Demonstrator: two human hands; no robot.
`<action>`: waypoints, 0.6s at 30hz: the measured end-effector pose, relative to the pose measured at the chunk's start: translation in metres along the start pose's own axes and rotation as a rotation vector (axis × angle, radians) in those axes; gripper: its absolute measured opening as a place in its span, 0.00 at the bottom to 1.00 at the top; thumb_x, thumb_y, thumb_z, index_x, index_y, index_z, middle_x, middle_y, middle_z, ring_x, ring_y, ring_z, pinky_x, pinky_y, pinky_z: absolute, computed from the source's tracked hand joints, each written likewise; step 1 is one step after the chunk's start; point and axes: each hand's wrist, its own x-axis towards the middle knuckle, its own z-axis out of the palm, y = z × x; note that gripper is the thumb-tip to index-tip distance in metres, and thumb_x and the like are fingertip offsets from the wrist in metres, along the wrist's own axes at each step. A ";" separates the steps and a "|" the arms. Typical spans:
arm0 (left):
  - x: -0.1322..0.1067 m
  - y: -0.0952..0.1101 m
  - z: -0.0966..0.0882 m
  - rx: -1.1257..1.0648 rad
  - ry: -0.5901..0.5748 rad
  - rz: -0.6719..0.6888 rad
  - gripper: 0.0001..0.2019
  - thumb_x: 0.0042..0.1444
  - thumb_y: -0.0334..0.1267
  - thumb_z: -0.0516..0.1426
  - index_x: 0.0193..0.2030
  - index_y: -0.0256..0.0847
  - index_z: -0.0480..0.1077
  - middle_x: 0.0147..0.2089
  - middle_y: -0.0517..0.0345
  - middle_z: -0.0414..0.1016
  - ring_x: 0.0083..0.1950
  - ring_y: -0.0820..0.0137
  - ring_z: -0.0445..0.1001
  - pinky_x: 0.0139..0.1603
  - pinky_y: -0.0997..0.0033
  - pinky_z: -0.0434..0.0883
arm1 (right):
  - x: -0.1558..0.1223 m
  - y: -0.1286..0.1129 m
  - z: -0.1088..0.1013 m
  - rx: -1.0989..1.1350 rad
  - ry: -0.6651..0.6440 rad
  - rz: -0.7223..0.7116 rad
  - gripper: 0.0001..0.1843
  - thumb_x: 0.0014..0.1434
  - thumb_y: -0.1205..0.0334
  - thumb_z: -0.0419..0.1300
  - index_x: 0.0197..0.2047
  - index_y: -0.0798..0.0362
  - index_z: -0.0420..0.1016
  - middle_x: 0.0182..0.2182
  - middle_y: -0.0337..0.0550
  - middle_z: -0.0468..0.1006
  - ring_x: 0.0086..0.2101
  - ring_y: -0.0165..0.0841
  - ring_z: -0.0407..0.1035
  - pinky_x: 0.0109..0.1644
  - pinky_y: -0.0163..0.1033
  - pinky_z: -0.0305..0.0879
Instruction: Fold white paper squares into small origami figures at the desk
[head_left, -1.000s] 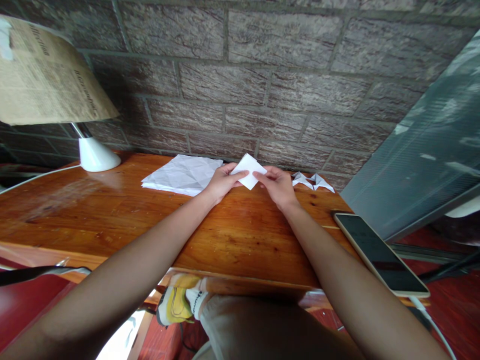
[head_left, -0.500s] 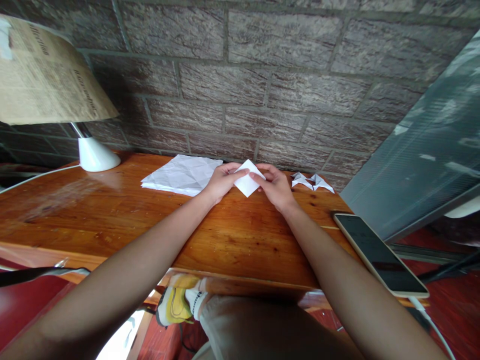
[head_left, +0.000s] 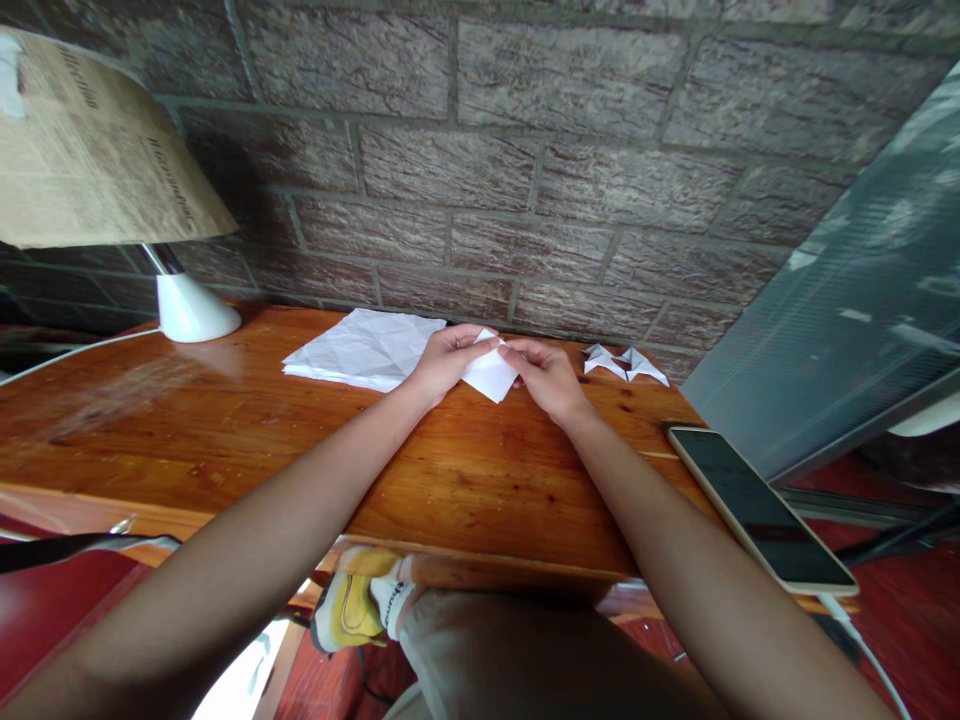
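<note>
Brick wall [head_left: 570, 75], folded paper [head_left: 491, 379] pinched in fingers [head_left: 478, 349] of both hands [head_left: 444, 364] [head_left: 552, 380], "thum…" on sock [head_left: 394, 604]

One desk [head_left: 480, 490], one lamp [head_left: 196, 312], one phone [head_left: 763, 508], plus one yellow shoe [head_left: 349, 610] and one sock [head_left: 391, 603] lol. One left hand [head_left: 446, 364], one right hand [head_left: 551, 376], so two total. One small folded paper [head_left: 490, 378], one paper pile [head_left: 367, 345], and I'd say two little paper shapes [head_left: 643, 367], though they're tiny from here and might be joined.

Hands [head_left: 442, 366] pinch folded paper [head_left: 489, 380]; creased sheets [head_left: 364, 350], lamp [head_left: 112, 160] on table [head_left: 472, 480].
</note>
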 end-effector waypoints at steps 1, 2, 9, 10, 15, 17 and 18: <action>0.000 -0.001 0.000 -0.008 -0.001 0.001 0.21 0.34 0.44 0.74 0.35 0.36 0.79 0.32 0.56 0.81 0.31 0.70 0.74 0.34 0.71 0.68 | 0.000 0.000 0.000 0.000 0.011 0.006 0.23 0.47 0.41 0.71 0.36 0.52 0.83 0.29 0.39 0.81 0.28 0.29 0.68 0.29 0.34 0.64; 0.001 -0.001 0.000 -0.016 0.000 0.001 0.21 0.34 0.45 0.74 0.35 0.36 0.79 0.32 0.56 0.81 0.31 0.70 0.74 0.34 0.71 0.68 | 0.000 0.001 0.000 0.000 0.021 0.011 0.23 0.46 0.41 0.71 0.36 0.52 0.83 0.29 0.39 0.81 0.27 0.30 0.68 0.29 0.34 0.64; 0.005 -0.005 -0.004 -0.052 0.027 -0.054 0.21 0.35 0.45 0.74 0.35 0.35 0.80 0.32 0.55 0.81 0.31 0.68 0.74 0.35 0.68 0.69 | 0.003 0.006 -0.001 0.002 0.063 0.014 0.21 0.45 0.46 0.73 0.35 0.54 0.81 0.30 0.41 0.82 0.29 0.31 0.70 0.33 0.37 0.66; 0.005 -0.005 -0.005 -0.060 0.029 -0.066 0.21 0.35 0.44 0.73 0.35 0.35 0.80 0.32 0.55 0.81 0.31 0.68 0.74 0.35 0.68 0.69 | 0.004 0.007 -0.001 -0.002 0.080 0.002 0.20 0.44 0.48 0.73 0.35 0.54 0.81 0.31 0.41 0.82 0.29 0.31 0.70 0.34 0.37 0.66; 0.005 -0.004 -0.005 -0.116 0.007 -0.113 0.18 0.36 0.35 0.72 0.37 0.34 0.80 0.33 0.54 0.81 0.33 0.68 0.76 0.39 0.67 0.71 | 0.005 0.010 -0.003 -0.014 0.139 -0.041 0.18 0.44 0.52 0.73 0.36 0.54 0.82 0.35 0.43 0.83 0.32 0.33 0.72 0.37 0.38 0.68; 0.005 -0.004 -0.005 -0.128 -0.012 -0.127 0.19 0.37 0.32 0.71 0.40 0.34 0.79 0.34 0.54 0.82 0.34 0.68 0.76 0.41 0.66 0.71 | 0.006 0.012 -0.004 -0.023 0.150 -0.049 0.18 0.45 0.51 0.72 0.37 0.53 0.82 0.35 0.43 0.84 0.32 0.33 0.73 0.38 0.39 0.69; 0.004 -0.004 -0.005 -0.131 -0.016 -0.129 0.19 0.37 0.30 0.70 0.40 0.34 0.79 0.34 0.54 0.82 0.34 0.68 0.77 0.41 0.66 0.71 | 0.006 0.012 -0.004 -0.030 0.155 -0.055 0.18 0.45 0.51 0.72 0.37 0.53 0.83 0.35 0.43 0.84 0.32 0.34 0.73 0.38 0.39 0.70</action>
